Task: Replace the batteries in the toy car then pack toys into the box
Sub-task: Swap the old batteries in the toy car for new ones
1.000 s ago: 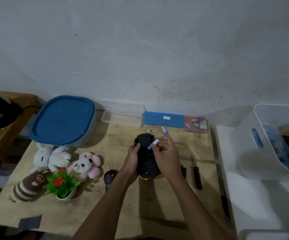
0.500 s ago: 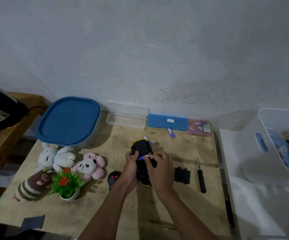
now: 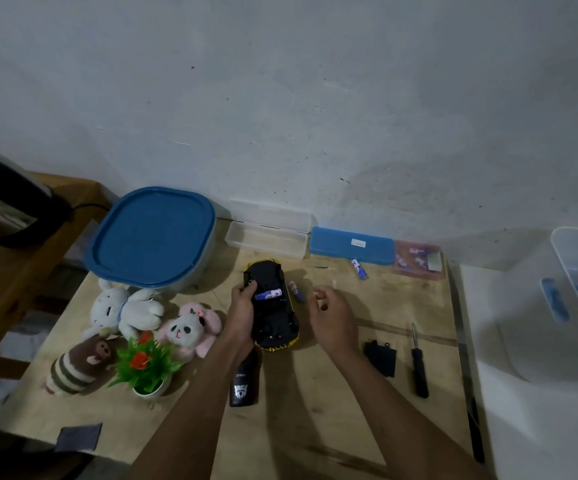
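Note:
The yellow toy car [image 3: 273,317] lies upside down on the wooden table [image 3: 350,410], its black underside up. A blue-and-white battery [image 3: 269,294] sits in its open compartment. My left hand [image 3: 242,311] grips the car's left side. My right hand [image 3: 331,315] hovers just right of the car, fingers loosely curled, holding nothing. A loose battery [image 3: 296,291] lies beside the car, another battery [image 3: 358,268] farther back. The black battery cover [image 3: 380,358] and a black screwdriver [image 3: 418,362] lie to the right. A blue-lidded box [image 3: 152,237] stands at the back left.
A white bunny plush [image 3: 125,308], a pink panda plush [image 3: 190,327], a striped brown plush [image 3: 76,365] and a small potted plant [image 3: 145,367] sit at left. A black remote [image 3: 244,379] lies under my left wrist. Clear case [image 3: 267,237], blue case [image 3: 351,249], battery pack [image 3: 417,259] line the wall. A white bin [image 3: 557,306] stands right.
My right hand pressed the battery into the car's compartment, then let go and pulled back to the right. My left hand keeps its grip on the car.

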A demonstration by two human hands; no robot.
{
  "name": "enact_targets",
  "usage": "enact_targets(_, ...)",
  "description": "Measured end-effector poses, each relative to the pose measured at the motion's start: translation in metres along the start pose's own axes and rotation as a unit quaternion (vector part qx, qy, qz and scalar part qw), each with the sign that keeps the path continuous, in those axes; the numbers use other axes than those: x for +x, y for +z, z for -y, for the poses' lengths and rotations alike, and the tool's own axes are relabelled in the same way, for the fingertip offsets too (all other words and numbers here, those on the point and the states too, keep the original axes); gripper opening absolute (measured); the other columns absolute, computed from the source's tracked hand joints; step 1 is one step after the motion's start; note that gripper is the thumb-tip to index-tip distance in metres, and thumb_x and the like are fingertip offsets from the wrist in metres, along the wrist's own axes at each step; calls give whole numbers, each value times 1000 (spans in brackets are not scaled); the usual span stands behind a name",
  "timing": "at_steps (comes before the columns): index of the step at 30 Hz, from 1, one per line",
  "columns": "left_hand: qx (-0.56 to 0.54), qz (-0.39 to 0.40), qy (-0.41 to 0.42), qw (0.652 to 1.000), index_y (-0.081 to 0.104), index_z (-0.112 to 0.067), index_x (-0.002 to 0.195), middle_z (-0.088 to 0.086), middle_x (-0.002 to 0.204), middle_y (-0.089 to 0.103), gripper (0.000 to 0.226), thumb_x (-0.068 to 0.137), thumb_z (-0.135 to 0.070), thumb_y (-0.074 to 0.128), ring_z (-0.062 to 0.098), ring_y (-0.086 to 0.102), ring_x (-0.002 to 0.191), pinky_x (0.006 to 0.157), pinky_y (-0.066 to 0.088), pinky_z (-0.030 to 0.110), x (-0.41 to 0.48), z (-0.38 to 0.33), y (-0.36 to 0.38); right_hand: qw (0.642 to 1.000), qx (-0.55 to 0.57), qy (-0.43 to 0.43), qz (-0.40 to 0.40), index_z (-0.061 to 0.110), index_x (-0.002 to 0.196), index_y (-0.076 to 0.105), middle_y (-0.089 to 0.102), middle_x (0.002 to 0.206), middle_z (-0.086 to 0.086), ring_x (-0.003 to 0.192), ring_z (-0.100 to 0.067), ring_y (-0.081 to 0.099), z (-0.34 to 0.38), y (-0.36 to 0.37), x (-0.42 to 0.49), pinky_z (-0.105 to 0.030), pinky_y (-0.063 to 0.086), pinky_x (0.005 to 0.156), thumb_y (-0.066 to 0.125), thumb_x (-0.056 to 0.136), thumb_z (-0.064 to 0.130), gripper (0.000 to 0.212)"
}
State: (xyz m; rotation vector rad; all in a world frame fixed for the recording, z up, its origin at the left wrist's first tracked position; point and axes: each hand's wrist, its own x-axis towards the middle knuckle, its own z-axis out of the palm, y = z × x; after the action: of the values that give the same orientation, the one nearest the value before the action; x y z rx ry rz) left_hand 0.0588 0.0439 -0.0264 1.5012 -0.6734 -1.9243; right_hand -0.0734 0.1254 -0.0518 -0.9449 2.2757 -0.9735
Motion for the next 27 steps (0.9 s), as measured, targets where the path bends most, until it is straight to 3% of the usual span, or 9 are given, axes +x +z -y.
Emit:
enact_targets(6,-10,-17,9,1000,43,-17,125,14,112,61,26,102,-29,47,32,64,92,77,55,45,4,-17,-12,977,-170,-66,114,24,133,54,57,125,2,115,-21,52,15,18,29,-36,46,91,59,92,35,42)
enact_targets(9,-13,-18,5,1000,43,-18,127,12,113,61,28,102,-30,47,33,64,97,75,55,43,5,-19,-16,956,-245,-99,124,24,131,53,57,125,0,115,-23,51,23,23,33,-34,42,88,58,93,29,39)
enact_targets(12,-12,-22,8,1000,43,-17,130,12,114,61,30,102,-29,47,35,63,103,82,55,47,8,-21,-17,955,-241,-113,127,23,126,57,63,120,-3,108,-24,57,25,28,36,-33,43,83,56,94,24,32)
enact_targets(15,-12,-16,10,1000,42,-17,130,13,117,61,31,102,-29,47,36,63,108,86,54,49,9,-27,-19,978,-148,-65,131,23,129,57,68,113,-5,100,-22,61,27,29,39,-29,45,78,54,97,29,33)
enact_targets(17,-11,-5,13,1000,42,-17,129,13,118,61,30,102,-29,47,35,64,104,83,55,47,8,-28,-18,990,-3,1,138,21,135,54,67,112,-2,93,-12,60,27,23,38,-22,43,75,55,97,30,39)
enact_targets(21,-13,16,15,1000,44,-17,125,13,115,62,26,102,-27,48,32,65,98,83,55,47,4,-27,-11,957,238,96,137,25,128,60,66,109,1,85,-6,58,31,-6,27,-16,44,68,53,99,25,30)
enact_targets(24,-14,38,5,999,45,-17,128,13,120,63,29,101,-26,49,32,64,103,90,53,49,-1,-25,-6,928,328,117,128,27,120,64,69,92,0,75,-11,58,35,-30,12,-19,43,59,55,97,25,25)
enact_targets(27,7,52,8,999,45,-19,131,11,122,62,32,100,-25,50,32,62,111,96,50,51,-7,-22,0,937,328,73,98,30,116,62,73,94,3,79,-9,63,44,-42,-6,-20,46,67,60,95,27,21)
